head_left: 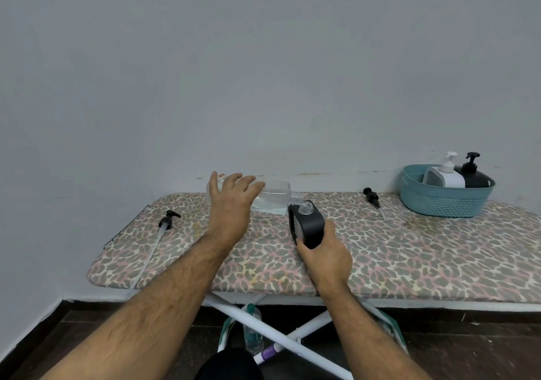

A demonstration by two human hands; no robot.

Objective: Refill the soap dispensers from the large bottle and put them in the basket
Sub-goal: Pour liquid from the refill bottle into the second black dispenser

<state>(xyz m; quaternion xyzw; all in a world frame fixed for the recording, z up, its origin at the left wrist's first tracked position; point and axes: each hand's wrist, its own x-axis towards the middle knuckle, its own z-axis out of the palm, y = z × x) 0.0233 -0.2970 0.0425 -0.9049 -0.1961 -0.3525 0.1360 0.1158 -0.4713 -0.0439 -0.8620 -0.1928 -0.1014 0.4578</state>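
Observation:
My left hand (231, 201) grips the large clear bottle (272, 198), tipped on its side with its open neck over the mouth of a black dispenser (307, 224). My right hand (325, 251) holds that black dispenser upright on the ironing board (409, 256). Clear liquid lies low in the large bottle. A black pump with a long tube (167, 224) lies at the left of the board. A second, shorter black pump (373, 198) lies toward the right. The teal basket (445, 201) at the far right holds a white dispenser (445, 174) and a black dispenser (475, 174).
The board has a leopard-print cover and white crossed legs (275, 333). A plain grey wall stands close behind it. Under the board a plastic bottle (253, 333) stands on the dark floor, beside a purple-and-white object (268, 353).

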